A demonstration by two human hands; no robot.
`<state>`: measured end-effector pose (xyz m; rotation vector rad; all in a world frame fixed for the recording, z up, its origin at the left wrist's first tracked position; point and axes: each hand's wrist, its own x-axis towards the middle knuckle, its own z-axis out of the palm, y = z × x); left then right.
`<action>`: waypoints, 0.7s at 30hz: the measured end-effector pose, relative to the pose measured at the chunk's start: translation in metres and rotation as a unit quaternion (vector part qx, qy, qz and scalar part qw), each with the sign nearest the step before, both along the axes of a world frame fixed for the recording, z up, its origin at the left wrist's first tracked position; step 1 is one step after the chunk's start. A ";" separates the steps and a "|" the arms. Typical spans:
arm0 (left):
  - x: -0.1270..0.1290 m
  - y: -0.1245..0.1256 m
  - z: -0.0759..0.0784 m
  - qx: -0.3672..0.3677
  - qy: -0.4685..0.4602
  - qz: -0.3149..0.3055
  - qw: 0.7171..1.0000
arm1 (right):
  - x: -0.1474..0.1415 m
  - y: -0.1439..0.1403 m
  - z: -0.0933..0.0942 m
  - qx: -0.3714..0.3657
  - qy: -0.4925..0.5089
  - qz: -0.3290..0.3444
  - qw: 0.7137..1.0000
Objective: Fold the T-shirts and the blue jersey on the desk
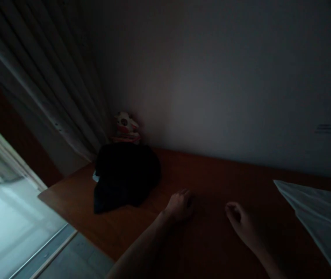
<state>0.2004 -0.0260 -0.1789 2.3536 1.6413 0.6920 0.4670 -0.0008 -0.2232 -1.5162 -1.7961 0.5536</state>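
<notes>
Just beyond my left hand (180,205), fingers curled and empty, lies the dark cloth (124,174); I'd reach slowly, my right hand (239,221) loosely bent, holding nothing on the table (212,240).

Dim light. Bare worktop (212,174) between left hand (180,205) and right hand (241,223), and from both hands back to the wall (226,97) — open lane. Left side blocked by dark cloth heap (124,174), just beside the left hand. Small toy (126,126) fills the corner behind it, curtain (52,89) alongside. Pale sheet (319,217) covers the right edge — near the right hand, apart.
</notes>
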 end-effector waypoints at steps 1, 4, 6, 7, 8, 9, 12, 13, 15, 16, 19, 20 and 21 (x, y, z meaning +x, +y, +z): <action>0.000 0.000 -0.001 0.003 -0.009 0.000 1.000 | 0.004 0.002 -0.002 -0.015 0.023 -0.005 1.000; -0.001 -0.003 -0.001 0.025 -0.033 0.015 0.999 | 0.012 0.009 -0.007 -0.049 0.052 -0.003 0.997; -0.005 -0.012 0.001 0.050 -0.035 0.029 0.998 | 0.014 0.011 -0.010 -0.052 0.058 0.005 0.997; -0.009 -0.019 0.003 0.063 -0.031 0.033 0.997 | 0.015 0.011 -0.011 -0.048 0.065 0.004 0.997; -0.016 -0.027 0.006 0.076 -0.024 0.035 0.996 | 0.015 0.011 -0.012 -0.044 0.071 0.001 0.996; -0.025 -0.035 0.010 0.090 -0.015 0.038 0.995 | 0.015 0.011 -0.012 -0.044 0.077 -0.005 0.996; -0.069 -0.054 0.028 0.149 0.023 0.079 0.985 | 0.015 0.011 -0.011 -0.056 0.085 -0.013 0.995; -0.090 -0.057 0.037 0.177 0.039 0.107 0.978 | 0.015 0.012 -0.011 -0.061 0.088 -0.011 0.994; -0.135 -0.056 0.056 0.226 0.050 0.184 0.955 | 0.014 0.012 -0.009 -0.069 0.093 -0.009 0.993; -0.159 -0.053 0.067 0.245 0.047 0.236 0.939 | 0.014 0.012 -0.008 -0.070 0.097 -0.009 0.993; -0.221 -0.038 0.097 0.221 0.002 0.418 0.881 | 0.013 0.012 -0.005 -0.066 0.108 -0.011 0.992; -0.237 -0.034 0.105 0.183 -0.029 0.481 0.857 | 0.013 0.011 -0.004 -0.065 0.112 -0.011 0.992; -0.250 -0.030 0.111 0.137 -0.062 0.529 0.835 | 0.013 0.010 -0.003 -0.064 0.114 -0.011 0.991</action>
